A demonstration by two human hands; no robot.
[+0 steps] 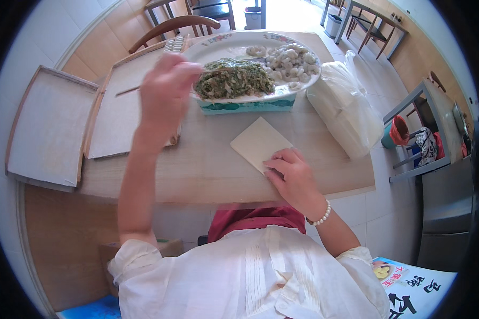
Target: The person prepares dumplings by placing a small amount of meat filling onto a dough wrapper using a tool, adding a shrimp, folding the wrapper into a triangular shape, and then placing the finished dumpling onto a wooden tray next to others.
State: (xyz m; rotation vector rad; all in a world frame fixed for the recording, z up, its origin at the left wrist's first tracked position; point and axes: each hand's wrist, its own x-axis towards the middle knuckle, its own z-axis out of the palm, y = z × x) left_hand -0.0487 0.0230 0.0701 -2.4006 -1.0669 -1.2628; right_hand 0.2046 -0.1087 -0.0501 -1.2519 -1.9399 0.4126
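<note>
My left hand, blurred, is raised at the large oval plate and grips a thin stick-like utensil. The utensil's far end reaches into a mound of green-flecked minced filling. Peeled shrimp lie on the plate's right side. Under the plate is a green box. Square, pale dough wrappers lie on the table in front of me, one corner pointing away. The fingertips of my right hand pinch their near right edge; whether one sheet or several is hidden.
Two floured wooden trays stand at the left, with small wrapped dumplings at the far end of one. A clear plastic bag of pale contents lies at the table's right. A wooden chair stands beyond the table.
</note>
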